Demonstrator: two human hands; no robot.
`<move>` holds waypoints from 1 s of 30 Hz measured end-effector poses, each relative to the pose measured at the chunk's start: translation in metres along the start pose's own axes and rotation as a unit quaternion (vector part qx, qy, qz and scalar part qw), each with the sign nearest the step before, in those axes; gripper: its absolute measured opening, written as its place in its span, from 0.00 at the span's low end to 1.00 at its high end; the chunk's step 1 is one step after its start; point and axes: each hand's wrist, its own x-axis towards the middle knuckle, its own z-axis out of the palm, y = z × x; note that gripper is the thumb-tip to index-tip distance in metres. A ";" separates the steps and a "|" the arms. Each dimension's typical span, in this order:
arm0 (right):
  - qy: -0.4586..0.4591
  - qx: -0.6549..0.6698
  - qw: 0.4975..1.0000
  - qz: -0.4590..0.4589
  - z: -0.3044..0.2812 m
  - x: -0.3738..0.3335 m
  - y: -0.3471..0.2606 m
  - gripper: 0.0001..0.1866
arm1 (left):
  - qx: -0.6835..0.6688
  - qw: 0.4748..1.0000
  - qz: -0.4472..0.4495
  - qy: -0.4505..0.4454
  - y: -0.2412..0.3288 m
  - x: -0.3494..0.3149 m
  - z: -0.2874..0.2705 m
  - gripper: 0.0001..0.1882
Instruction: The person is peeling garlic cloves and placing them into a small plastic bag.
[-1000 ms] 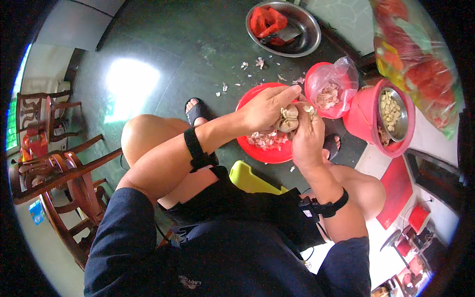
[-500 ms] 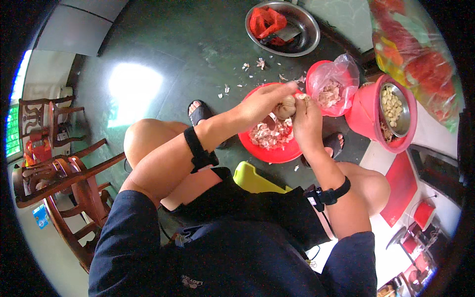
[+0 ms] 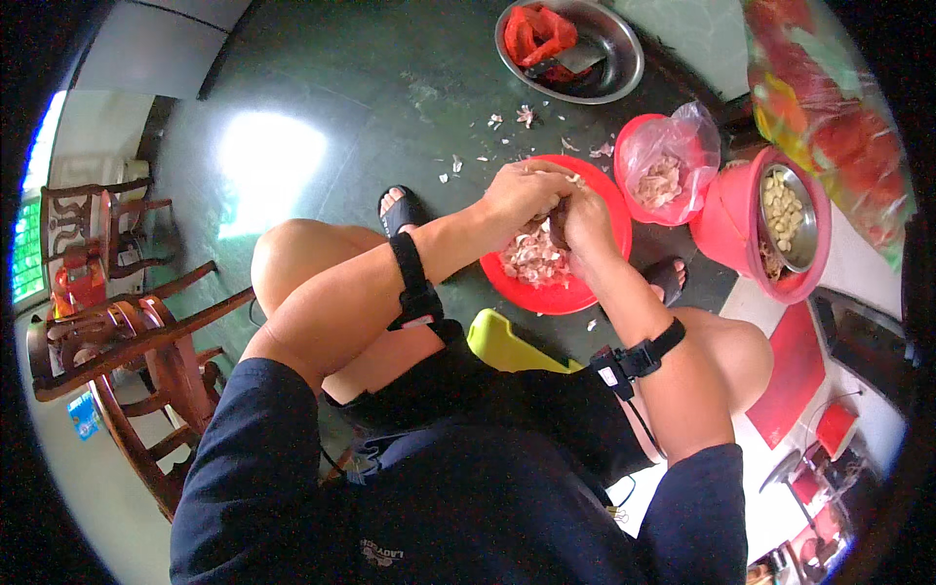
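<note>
My two hands meet over a red basin [image 3: 609, 263] holding a heap of papery garlic skins [image 3: 534, 257]. The fingers of my left hand [image 3: 529, 198] are curled closed around a garlic bulb, now mostly hidden by the hands. My right hand [image 3: 591, 232] presses against it from the other side, fingers closed on the same bulb. A small pale bit of garlic [image 3: 577, 180] shows at the fingertips. To the right, a steel bowl of peeled garlic cloves [image 3: 783, 210] rests in the top of a pink bucket [image 3: 723, 229].
A red basin lined with a clear bag [image 3: 697, 146] holds more skins. Farther off lies a steel basin [image 3: 629, 83] with a red bag [image 3: 538, 37] and a cleaver-like blade. Skin scraps [image 3: 526, 116] litter the dark floor. Wooden chairs [image 3: 146, 341] stand left; a yellow-green plastic piece [image 3: 507, 343] is between my knees.
My hands have closed in over the garlic bulb, which showed plainly before and is now mostly covered. The left fingers have curled in. The whole view has shifted slightly.
</note>
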 end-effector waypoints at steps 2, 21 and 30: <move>-0.001 -0.011 1.000 -0.015 -0.012 0.024 0.024 0.16 | 0.010 1.000 0.014 0.010 -0.001 0.000 0.002 0.15; -0.171 -0.650 0.731 -0.115 -0.114 0.075 0.128 0.19 | -0.042 0.999 -0.029 -0.007 0.007 0.008 0.009 0.23; -0.046 -0.614 0.763 -0.196 -0.069 0.030 0.025 0.14 | 0.014 0.998 0.037 0.058 -0.020 0.023 0.002 0.18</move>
